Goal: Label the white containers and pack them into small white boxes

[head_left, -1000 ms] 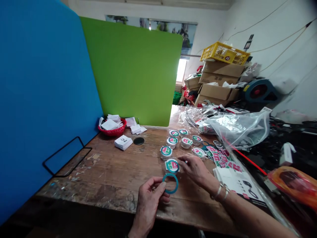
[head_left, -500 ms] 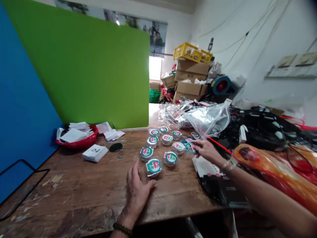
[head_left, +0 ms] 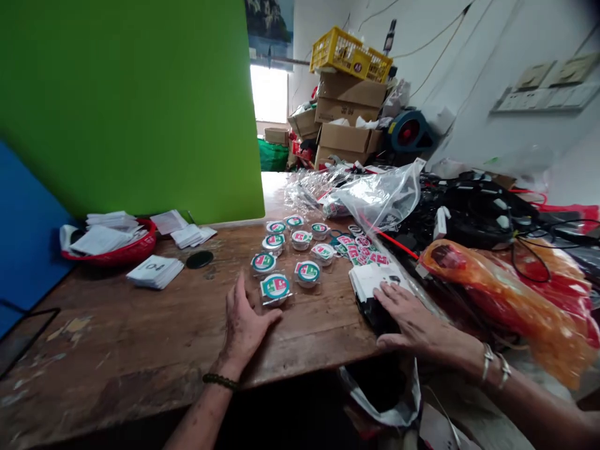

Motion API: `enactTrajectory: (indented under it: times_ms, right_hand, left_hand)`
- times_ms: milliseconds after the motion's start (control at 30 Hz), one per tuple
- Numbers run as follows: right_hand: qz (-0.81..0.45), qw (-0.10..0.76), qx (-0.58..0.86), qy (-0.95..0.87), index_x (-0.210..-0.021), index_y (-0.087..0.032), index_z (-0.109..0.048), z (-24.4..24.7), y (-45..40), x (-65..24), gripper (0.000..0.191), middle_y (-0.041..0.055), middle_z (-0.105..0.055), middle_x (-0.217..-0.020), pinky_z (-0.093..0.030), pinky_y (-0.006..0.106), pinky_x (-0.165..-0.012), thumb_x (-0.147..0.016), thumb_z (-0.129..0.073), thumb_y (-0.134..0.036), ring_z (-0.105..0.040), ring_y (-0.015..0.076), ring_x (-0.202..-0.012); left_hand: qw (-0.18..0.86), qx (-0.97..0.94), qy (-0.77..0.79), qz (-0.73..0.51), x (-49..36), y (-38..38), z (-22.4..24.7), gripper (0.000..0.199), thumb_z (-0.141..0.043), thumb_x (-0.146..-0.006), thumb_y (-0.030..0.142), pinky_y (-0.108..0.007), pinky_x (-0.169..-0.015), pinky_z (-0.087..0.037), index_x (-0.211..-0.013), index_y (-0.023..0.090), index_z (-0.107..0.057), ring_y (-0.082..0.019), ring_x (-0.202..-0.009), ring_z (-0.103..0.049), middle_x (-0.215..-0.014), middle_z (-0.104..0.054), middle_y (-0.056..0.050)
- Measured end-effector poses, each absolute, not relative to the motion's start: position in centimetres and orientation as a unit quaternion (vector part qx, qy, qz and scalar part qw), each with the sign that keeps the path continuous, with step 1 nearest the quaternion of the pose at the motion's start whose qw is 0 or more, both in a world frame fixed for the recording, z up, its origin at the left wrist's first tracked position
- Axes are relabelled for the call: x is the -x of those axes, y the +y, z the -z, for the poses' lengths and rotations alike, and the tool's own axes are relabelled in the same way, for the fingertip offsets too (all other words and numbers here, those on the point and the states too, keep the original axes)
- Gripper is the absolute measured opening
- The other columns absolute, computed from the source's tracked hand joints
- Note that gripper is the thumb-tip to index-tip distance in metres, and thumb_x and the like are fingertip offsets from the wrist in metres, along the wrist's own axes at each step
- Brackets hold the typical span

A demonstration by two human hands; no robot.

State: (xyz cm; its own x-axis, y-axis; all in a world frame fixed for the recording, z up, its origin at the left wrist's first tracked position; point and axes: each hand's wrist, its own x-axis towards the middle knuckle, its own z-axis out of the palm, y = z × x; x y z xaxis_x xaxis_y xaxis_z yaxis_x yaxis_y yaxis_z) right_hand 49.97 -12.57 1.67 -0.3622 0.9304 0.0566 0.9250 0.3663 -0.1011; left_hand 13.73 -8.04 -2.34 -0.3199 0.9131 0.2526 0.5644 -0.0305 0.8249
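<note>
My left hand [head_left: 247, 325] rests on the wooden table [head_left: 154, 331] with thumb and fingers spread, beside the nearest clear-wrapped round container [head_left: 275, 289]. It does not appear to grip it. Several similar containers stand behind, each with a teal ring and a pink-and-green label on top; one is a labelled container [head_left: 308, 274] to the right. My right hand [head_left: 407, 315] lies with fingers outstretched on a stack of black-and-white plastic bags [head_left: 363, 284] at the table's front right. Just beyond that stack is a spread of pink-and-green labels [head_left: 363, 250].
At left are a red basket [head_left: 110, 257] of folded papers, a paper stack [head_left: 155, 272] and a black disc [head_left: 199, 259]. A green partition [head_left: 131, 112] stands behind. Clear plastic bags [head_left: 379, 194] and orange-wrapped goods [head_left: 487, 294] crowd the right. An opened bag [head_left: 379, 406] hangs below the edge.
My right hand has left the labels and come nearer, down onto the stack of bags. My left hand stays beside the front container. The view has turned right and tilted down.
</note>
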Motion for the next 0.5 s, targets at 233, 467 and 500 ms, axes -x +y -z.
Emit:
enactTrajectory:
  times_ms: [233,467,500]
  right_hand:
    - [0.041,0.155,0.540,-0.826,-0.135,-0.014,-0.058,2.4,-15.1,-51.4,0.053,0.0149,-0.054,-0.143,-0.035,0.048,-0.116,-0.098,-0.042,-0.048,-0.048,0.0304,-0.135]
    - [0.002,0.205,0.532,-0.822,-0.117,-0.023,-0.068,2.3,-13.3,-53.8,0.054,0.0096,-0.070,-0.118,-0.049,0.046,-0.099,-0.090,-0.049,-0.066,-0.063,0.0306,-0.112]
    - [0.005,0.195,0.534,-0.823,-0.118,-0.023,-0.068,2.3,-13.3,-53.8,0.058,0.0102,-0.069,-0.119,-0.048,0.047,-0.098,-0.087,-0.051,-0.069,-0.063,0.0316,-0.111]
  left_hand:
    - [0.200,-0.552,0.622,-0.518,-17.7,-17.3,1.4,0.064,-0.071,-0.073,0.018,-0.037,-0.088,-0.051,-0.133,0.021,-0.051,-0.025,-0.110,-0.054,-0.130,-0.047,-0.012]
    - [0.373,-0.515,0.568,-0.522,-19.5,-19.2,0.7,0.036,-0.067,-0.072,0.012,-0.030,-0.079,-0.050,-0.108,0.018,-0.065,-0.017,-0.093,-0.058,-0.112,-0.057,-0.008]
    - [0.386,-0.512,0.564,-0.520,-19.6,-19.3,0.7,0.034,-0.067,-0.072,0.011,-0.030,-0.079,-0.050,-0.105,0.018,-0.066,-0.017,-0.092,-0.058,-0.110,-0.058,-0.008]
